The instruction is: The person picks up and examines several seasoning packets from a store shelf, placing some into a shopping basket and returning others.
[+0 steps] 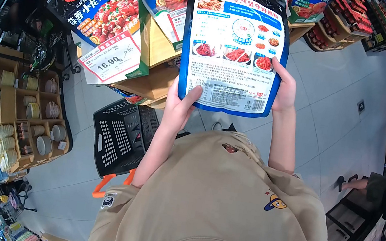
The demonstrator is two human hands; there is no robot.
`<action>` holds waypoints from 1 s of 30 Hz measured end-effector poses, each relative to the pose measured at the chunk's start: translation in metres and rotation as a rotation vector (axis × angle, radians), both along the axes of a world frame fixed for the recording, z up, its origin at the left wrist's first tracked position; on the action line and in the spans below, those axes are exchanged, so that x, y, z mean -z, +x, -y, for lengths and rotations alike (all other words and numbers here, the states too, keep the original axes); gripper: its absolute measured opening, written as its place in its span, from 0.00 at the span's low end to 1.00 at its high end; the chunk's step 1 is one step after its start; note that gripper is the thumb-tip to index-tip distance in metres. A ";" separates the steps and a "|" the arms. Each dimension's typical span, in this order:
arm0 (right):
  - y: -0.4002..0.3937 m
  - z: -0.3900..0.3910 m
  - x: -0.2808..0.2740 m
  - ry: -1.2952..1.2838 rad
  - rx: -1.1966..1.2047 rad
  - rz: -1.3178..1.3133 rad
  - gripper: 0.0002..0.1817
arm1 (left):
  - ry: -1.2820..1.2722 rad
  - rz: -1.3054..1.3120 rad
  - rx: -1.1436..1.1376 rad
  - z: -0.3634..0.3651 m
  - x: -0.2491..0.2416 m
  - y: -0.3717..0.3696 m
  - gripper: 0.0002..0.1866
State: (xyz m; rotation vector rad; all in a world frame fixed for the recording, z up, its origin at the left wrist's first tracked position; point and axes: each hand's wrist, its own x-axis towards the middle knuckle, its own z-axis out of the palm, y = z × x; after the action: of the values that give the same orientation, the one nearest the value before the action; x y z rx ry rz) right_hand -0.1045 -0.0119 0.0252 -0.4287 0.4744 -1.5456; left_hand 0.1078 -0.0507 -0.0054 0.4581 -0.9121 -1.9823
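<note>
Both my hands hold up a large blue-edged seasoning packet [232, 76], its white printed back turned to me. Small food pictures, text and a barcode cover that side. My left hand [182, 100] grips the lower left corner with the thumb on the front. On the right edge, my right hand [284, 86] is closed with its thumb against the packet; the fingers behind are hidden. Just beyond, more crayfish seasoning packets [104, 12] stand on a wooden display stand [156, 47]. A price card [111, 58] reading 16.90 is in front of them.
A black shopping basket cart [123, 135] with an orange handle [104, 186] stands at my left. Farther left, a wooden shelf [19, 117] holds bowls and cups. Shelves of red goods [345, 21] are at the upper right. Another person's legs [357, 184] show at the right.
</note>
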 end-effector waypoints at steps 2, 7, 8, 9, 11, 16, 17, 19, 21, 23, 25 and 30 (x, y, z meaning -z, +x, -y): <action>-0.001 -0.001 0.001 0.000 0.001 0.005 0.22 | 0.002 0.004 -0.013 -0.002 0.001 -0.002 0.20; -0.002 -0.003 0.001 0.012 0.022 -0.018 0.22 | -0.001 0.034 -0.040 -0.004 0.002 -0.006 0.19; -0.003 -0.004 0.001 0.013 0.022 -0.016 0.22 | -0.003 0.040 -0.047 -0.005 0.002 -0.007 0.19; -0.004 -0.004 0.001 0.008 0.016 -0.008 0.22 | -0.004 0.047 -0.054 -0.005 0.002 -0.008 0.18; -0.007 -0.005 0.001 0.003 0.009 0.001 0.22 | -0.014 0.062 -0.059 -0.006 0.002 -0.011 0.18; -0.016 -0.009 0.003 0.003 0.001 0.013 0.22 | -0.041 0.111 -0.081 -0.012 0.001 -0.020 0.17; -0.019 -0.010 0.003 0.004 0.000 0.015 0.22 | -0.051 0.124 -0.088 -0.013 0.001 -0.022 0.17; -0.023 -0.012 0.003 0.001 -0.009 0.021 0.22 | -0.063 0.139 -0.097 -0.015 0.000 -0.026 0.17; -0.028 -0.013 0.004 -0.003 -0.011 0.030 0.22 | -0.091 0.177 -0.129 -0.017 0.002 -0.031 0.16; -0.033 -0.015 0.004 -0.009 -0.014 0.040 0.22 | -0.111 0.205 -0.149 -0.020 0.003 -0.036 0.16; -0.037 -0.015 0.004 -0.006 -0.011 0.033 0.23 | -0.130 0.232 -0.169 -0.021 0.005 -0.040 0.15; -0.049 -0.015 0.007 -0.013 -0.025 0.035 0.22 | -0.155 0.250 -0.204 -0.026 0.006 -0.052 0.14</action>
State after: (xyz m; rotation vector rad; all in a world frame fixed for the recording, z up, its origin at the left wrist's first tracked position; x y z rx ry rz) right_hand -0.1534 0.0031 0.0181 -0.4155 0.4312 -1.5305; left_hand 0.0560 -0.0249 -0.0111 0.6922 -1.1179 -1.6800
